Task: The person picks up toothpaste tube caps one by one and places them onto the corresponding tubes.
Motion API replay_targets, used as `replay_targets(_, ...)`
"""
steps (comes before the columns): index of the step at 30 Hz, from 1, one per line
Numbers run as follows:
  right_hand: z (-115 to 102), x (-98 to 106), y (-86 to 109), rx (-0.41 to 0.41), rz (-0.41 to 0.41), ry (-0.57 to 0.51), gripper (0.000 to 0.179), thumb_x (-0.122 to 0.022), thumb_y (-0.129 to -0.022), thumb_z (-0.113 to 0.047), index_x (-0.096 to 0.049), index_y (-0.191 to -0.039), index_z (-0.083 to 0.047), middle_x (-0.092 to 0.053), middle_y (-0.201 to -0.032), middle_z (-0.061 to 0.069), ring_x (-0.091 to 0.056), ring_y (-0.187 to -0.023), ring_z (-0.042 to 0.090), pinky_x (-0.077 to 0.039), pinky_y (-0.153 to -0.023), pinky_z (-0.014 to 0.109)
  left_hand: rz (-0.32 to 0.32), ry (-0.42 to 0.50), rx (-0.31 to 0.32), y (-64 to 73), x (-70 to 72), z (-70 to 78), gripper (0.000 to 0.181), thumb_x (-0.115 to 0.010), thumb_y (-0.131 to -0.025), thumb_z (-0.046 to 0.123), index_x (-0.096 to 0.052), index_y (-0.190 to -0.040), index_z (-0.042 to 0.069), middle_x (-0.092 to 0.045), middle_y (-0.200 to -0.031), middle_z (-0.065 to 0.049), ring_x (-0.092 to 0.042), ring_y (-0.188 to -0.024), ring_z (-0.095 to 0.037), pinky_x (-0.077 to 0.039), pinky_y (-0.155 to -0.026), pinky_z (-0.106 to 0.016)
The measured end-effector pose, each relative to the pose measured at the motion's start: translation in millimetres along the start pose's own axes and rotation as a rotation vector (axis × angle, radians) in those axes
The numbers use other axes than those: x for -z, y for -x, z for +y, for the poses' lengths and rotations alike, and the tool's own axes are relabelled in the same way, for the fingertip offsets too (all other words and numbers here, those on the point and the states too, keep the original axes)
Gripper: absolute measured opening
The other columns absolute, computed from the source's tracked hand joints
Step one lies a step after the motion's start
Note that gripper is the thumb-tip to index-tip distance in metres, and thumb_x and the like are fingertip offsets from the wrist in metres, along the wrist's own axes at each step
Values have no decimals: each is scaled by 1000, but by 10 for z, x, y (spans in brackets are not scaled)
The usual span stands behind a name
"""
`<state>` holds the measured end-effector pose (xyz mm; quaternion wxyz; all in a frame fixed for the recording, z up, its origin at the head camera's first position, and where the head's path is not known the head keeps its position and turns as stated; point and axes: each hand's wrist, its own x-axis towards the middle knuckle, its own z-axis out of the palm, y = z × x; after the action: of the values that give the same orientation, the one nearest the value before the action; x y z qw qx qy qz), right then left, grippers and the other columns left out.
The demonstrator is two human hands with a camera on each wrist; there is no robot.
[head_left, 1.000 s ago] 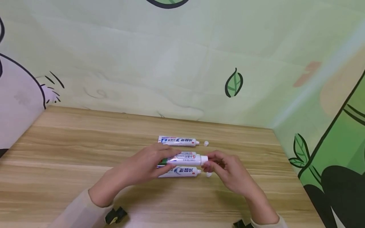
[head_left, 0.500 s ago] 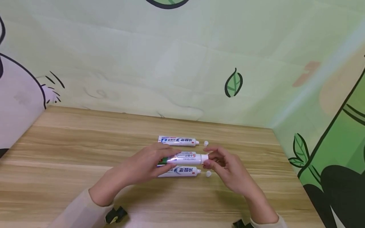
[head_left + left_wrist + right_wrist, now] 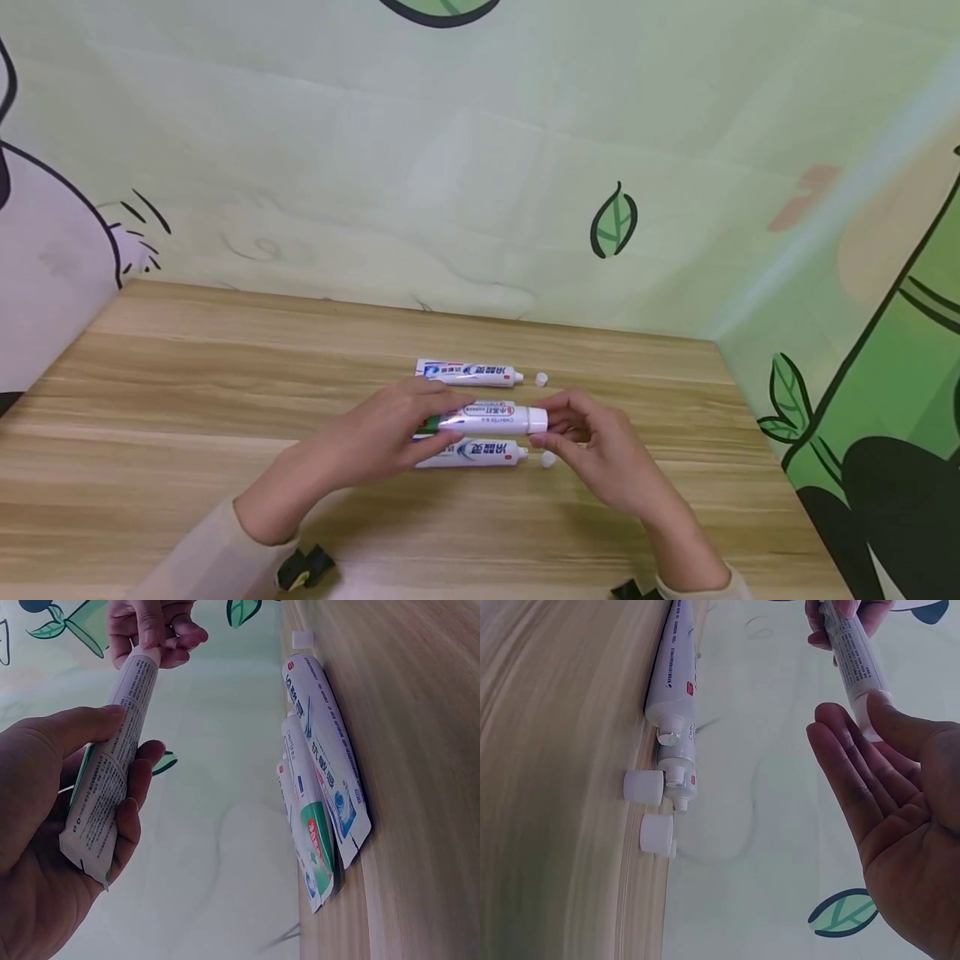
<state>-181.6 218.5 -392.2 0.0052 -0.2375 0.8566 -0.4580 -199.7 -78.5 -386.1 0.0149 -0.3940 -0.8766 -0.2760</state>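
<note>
A white and green toothpaste tube is held level above the table by my left hand, thumb on one side and fingers on the other. At its far right end my right hand has thumb and fingers at the white cap, which is on the tube. In the right wrist view the thumb lies against this cap, while the other fingers are fairly straight. Below lie several uncapped toothpaste tubes: a rear one, a front one, and a green-ended one between them, mostly hidden in the head view.
Loose white caps lie on the wooden table right of the tubes: a rear cap and a front cap. Part of another cap shows in the right wrist view. A cartoon-printed backdrop stands behind the table.
My right thumb and fingers have shifted slightly around the cap. The left hand and the held tube have stayed in place.
</note>
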Motion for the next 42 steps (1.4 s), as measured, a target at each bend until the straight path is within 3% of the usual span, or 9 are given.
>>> replay_targets(12,11,6,12,-1,-54,-52,19,-68,-99,-12,-68,-117,-4,-78,-101,12,-78,-86,20,-63,-75,37,0,-9,0,15,8,-2,43,-66,-103,26,-63,-142,9,-71,-130,-8,-65,-115,-22,-55,-100,-45)
replay_targets(21,12,13,4,-7,-76,-54,14,-58,-105,-9,-68,-111,-2,-76,-95,15,-75,-84,17,-63,-77,38,18,-14,-36,15,14,-1,42,-67,-101,24,-64,-141,8,-71,-128,-8,-66,-115,-22,-55,-99,-45)
replay_targets(30,34,17,-6,-32,-99,-61,23,-54,-108,-18,-69,-101,-3,-73,-88,15,-71,-79,11,-63,-78,38,18,-4,-45,19,4,11,42,-68,-101,24,-65,-140,9,-72,-127,-6,-65,-112,-19,-56,-98,-43)
replay_targets(32,36,16,-7,-36,-96,-53,22,-54,-108,-18,-69,-102,-4,-72,-87,14,-71,-79,10,-63,-77,38,14,1,-39,21,2,12,42,-67,-102,25,-64,-141,10,-72,-128,-6,-65,-113,-19,-56,-99,-43)
replay_targets(38,27,9,-8,-4,-25,-41,21,-59,-105,-11,-62,-124,-5,-71,-93,12,-73,-80,16,-62,-74,32,24,3,-36,25,3,13,41,-66,-102,25,-65,-141,10,-71,-128,-6,-65,-113,-20,-56,-98,-44)
replay_targets(42,20,1,-1,20,15,-57,14,-62,-103,-8,-63,-116,-5,-72,-95,11,-75,-81,20,-62,-73,31,33,3,-38,21,2,14,41,-67,-102,25,-65,-140,10,-72,-129,-7,-66,-113,-20,-56,-98,-44)
